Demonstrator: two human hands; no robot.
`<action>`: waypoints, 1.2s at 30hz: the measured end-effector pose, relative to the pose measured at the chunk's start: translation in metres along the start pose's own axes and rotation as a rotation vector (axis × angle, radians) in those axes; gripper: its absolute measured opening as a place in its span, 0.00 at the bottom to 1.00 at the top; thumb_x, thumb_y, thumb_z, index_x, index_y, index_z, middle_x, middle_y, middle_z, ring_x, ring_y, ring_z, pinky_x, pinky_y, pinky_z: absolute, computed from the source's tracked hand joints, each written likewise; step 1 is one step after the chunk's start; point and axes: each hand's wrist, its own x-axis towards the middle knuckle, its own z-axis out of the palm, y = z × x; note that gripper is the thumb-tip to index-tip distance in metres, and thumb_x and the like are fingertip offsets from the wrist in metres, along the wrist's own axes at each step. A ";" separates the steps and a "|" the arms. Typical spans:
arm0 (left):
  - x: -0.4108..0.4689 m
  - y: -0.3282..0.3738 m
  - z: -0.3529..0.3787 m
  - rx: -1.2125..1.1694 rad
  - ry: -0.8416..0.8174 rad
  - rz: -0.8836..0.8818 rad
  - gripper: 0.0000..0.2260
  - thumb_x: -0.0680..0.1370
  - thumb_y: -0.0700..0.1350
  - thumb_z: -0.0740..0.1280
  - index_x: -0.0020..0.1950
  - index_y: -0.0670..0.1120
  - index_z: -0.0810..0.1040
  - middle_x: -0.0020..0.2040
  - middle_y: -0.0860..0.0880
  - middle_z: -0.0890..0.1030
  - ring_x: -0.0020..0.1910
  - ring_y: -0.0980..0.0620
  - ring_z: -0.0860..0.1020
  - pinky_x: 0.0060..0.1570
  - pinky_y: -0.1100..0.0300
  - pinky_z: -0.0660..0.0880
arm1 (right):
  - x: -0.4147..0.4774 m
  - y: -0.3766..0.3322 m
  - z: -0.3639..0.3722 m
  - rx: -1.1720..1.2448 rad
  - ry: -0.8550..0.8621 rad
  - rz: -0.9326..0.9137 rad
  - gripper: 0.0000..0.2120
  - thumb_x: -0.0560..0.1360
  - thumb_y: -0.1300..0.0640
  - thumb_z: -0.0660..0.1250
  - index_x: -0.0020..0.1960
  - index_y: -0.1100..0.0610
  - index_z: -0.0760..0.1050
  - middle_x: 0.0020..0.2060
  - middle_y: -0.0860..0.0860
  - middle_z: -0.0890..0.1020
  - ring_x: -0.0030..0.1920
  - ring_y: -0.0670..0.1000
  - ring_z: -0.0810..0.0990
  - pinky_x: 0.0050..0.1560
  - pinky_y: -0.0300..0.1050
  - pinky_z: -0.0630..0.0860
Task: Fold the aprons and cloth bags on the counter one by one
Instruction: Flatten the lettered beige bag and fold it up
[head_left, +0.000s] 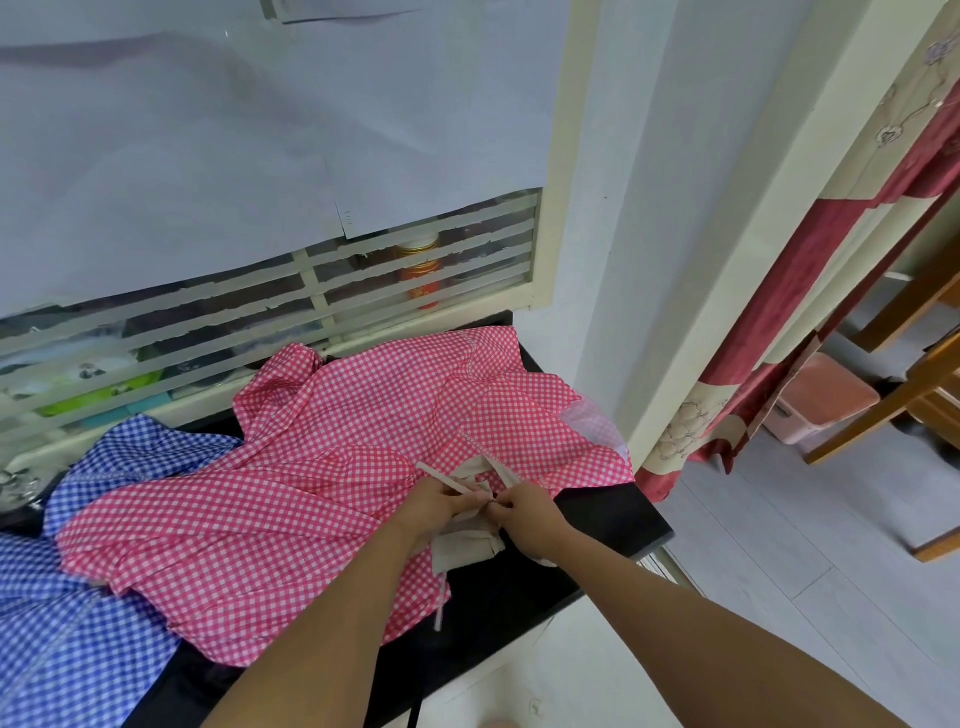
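A pink-and-white checked apron lies rumpled across the black counter. On its near right part sits a small beige cloth bag, folded into a bundle, with its straps trailing up over the apron. My left hand and my right hand meet just above the bundle, and both pinch the beige straps between fingers and thumb. A blue-and-white checked apron lies crumpled at the left, partly under the pink one.
Behind the counter is a window with frosted stripes, with jars dimly visible behind it. A white wall pillar stands at the right, then a red patterned curtain, wooden furniture legs and a pink bin on the floor.
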 end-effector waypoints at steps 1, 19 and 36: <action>-0.001 0.001 0.000 -0.043 -0.010 -0.004 0.06 0.74 0.36 0.70 0.50 0.35 0.82 0.44 0.43 0.84 0.43 0.51 0.82 0.42 0.65 0.78 | 0.000 -0.003 0.000 0.135 -0.002 0.069 0.18 0.78 0.58 0.65 0.30 0.61 0.71 0.24 0.50 0.69 0.24 0.44 0.66 0.27 0.35 0.64; -0.011 0.001 0.002 0.263 0.022 0.066 0.04 0.70 0.37 0.75 0.43 0.40 0.83 0.39 0.51 0.84 0.38 0.58 0.82 0.38 0.69 0.76 | -0.001 -0.008 -0.036 1.106 -0.118 0.336 0.07 0.76 0.57 0.68 0.41 0.59 0.79 0.32 0.49 0.77 0.29 0.44 0.70 0.30 0.35 0.71; -0.020 -0.011 -0.026 0.729 0.196 0.126 0.09 0.72 0.35 0.71 0.34 0.44 0.75 0.34 0.49 0.78 0.33 0.56 0.74 0.35 0.63 0.76 | -0.011 0.009 -0.033 0.556 0.225 0.133 0.14 0.81 0.59 0.58 0.38 0.60 0.73 0.30 0.51 0.73 0.30 0.46 0.70 0.31 0.35 0.71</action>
